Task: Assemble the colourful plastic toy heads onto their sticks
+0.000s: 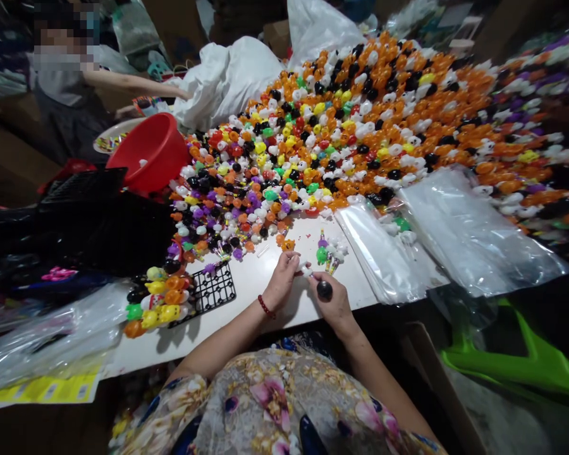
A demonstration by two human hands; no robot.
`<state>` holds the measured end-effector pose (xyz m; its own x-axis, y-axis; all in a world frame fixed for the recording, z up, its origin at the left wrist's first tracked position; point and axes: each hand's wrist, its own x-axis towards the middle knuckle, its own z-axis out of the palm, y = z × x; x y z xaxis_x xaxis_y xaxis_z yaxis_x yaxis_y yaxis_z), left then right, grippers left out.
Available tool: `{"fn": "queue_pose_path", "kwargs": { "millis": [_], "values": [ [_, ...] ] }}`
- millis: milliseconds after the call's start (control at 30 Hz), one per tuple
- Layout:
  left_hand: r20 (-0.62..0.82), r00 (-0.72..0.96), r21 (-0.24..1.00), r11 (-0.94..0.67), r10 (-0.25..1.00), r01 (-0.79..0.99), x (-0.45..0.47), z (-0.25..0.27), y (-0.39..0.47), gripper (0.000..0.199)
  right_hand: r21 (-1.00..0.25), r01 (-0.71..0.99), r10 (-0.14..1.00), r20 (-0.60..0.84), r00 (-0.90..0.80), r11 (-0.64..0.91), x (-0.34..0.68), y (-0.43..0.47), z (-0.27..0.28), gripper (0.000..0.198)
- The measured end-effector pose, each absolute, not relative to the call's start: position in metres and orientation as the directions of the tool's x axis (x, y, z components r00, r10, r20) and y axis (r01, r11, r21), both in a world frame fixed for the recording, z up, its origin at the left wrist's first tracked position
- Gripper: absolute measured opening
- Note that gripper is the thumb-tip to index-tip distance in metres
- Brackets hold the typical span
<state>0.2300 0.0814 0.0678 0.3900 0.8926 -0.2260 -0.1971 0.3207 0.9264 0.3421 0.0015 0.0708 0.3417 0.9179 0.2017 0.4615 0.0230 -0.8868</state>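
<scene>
Table (246, 284) is white, and above its near part the left hand (279, 284) pinches a small white piece (305, 269). Just beside, the right hand (334, 304) is closed around a black round-ended object (324, 291). Small colourful figures (384, 114) are heaped beyond both hands.

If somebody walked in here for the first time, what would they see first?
Probably the huge, colourful heap of little pieces, lots of them orange, spread out beyond the person's hands. Next, maybe the bright red tub at the heap's left. Then the left hand and right hand, close together at a small white piece, with a black-ended thing in the right.
</scene>
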Motion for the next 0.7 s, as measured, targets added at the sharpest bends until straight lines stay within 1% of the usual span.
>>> {"fn": "queue_pose_path", "kwargs": {
  "millis": [100,167,233,333,433,500,567,600,700],
  "values": [
    [-0.177,0.338,0.984,0.176,0.924,0.035,0.225,0.066,0.081,0.017,-0.912,0.411,0.925,0.153,0.349,-0.004,0.342,0.002,0.074,0.028],
    [-0.155,0.31,0.981,0.109,0.938,0.162,0.223,0.066,0.081,0.012,-0.91,0.416,0.932,0.15,0.329,-0.001,0.341,0.002,0.073,0.026],
    [-0.164,0.291,0.964,0.091,0.943,0.249,0.221,0.064,0.078,0.01,-0.902,0.431,0.939,0.154,0.308,0.007,0.339,0.003,0.071,0.025],
    [-0.217,0.265,0.937,0.124,0.94,0.327,0.221,0.06,0.068,0.012,-0.892,0.452,0.95,0.159,0.27,0.021,0.335,0.004,0.067,0.025],
    [-0.245,0.26,0.925,0.145,0.934,0.352,0.221,0.054,0.061,0.014,-0.878,0.477,0.959,0.16,0.233,0.03,0.333,0.006,0.06,0.026],
    [-0.242,0.281,0.92,0.128,0.929,0.37,0.22,0.052,0.064,0.016,-0.861,0.508,0.965,0.158,0.21,0.03,0.336,0.008,0.053,0.026],
    [-0.177,0.282,0.909,0.047,0.943,0.414,0.22,0.05,0.074,0.02,-0.817,0.575,0.959,0.19,0.208,0.038,0.344,0.012,0.046,0.027],
    [-0.13,0.267,0.899,0.0,0.955,0.437,0.221,0.051,0.082,0.02,-0.78,0.624,0.948,0.231,0.218,0.046,0.349,0.013,0.042,0.028],
    [0.037,0.208,0.843,-0.142,0.977,0.519,0.224,0.053,0.108,0.013,-0.612,0.789,0.88,0.404,0.251,0.056,0.362,0.018,0.034,0.031]
  ]
}}
